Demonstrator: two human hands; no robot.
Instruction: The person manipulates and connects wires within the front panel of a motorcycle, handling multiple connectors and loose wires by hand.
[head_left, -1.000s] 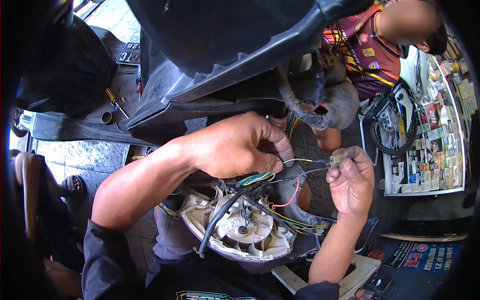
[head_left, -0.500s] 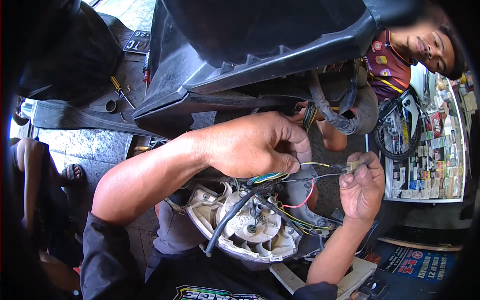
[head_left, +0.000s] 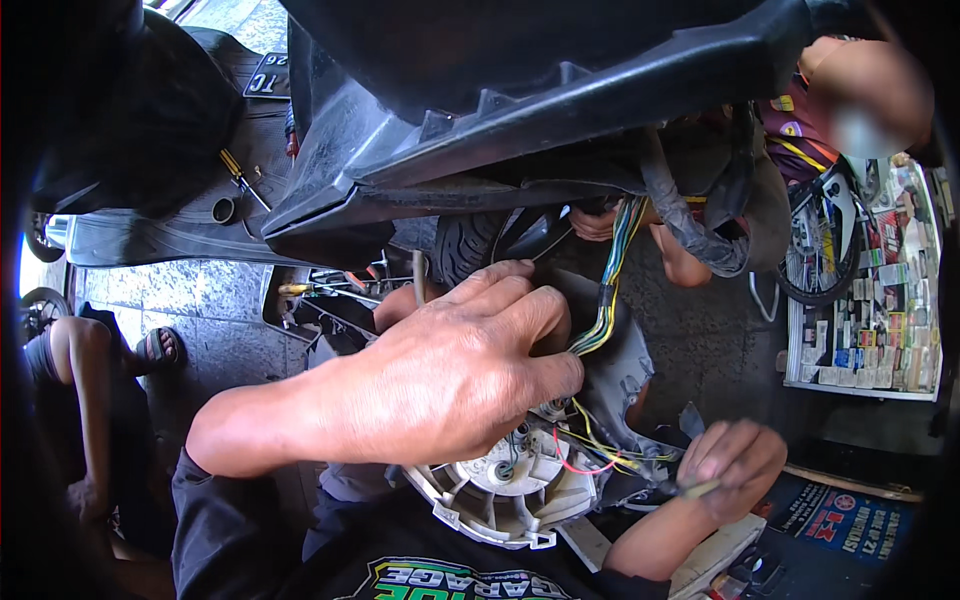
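My left hand (head_left: 460, 370) is closed over the near end of a bundle of coloured wires (head_left: 612, 290). The bundle runs up from my fingertips to the scooter's dark body; what the fingers pinch is partly hidden. Below that hand lies a whitish headlight housing (head_left: 500, 500), half covered by it. A red wire (head_left: 575, 468) and several yellow-green wires (head_left: 625, 462) lie beside the housing. To the right, my right hand (head_left: 735, 465), slightly blurred, grips a small pale connector (head_left: 700, 490) between its fingers.
A black scooter body panel (head_left: 560, 130) hangs overhead. Behind the wires shows a co-worker's hand (head_left: 592, 222), near a tyre (head_left: 470, 245). A screwdriver (head_left: 240, 175) rests on the footboard at left. A display case (head_left: 870, 340) stands at right, and another seated person's leg (head_left: 85, 390) shows at left.
My left hand has moved down and left, over the headlight housing, baring the wire bundle. My right hand has dropped lower with the connector. The co-worker's head has shifted.
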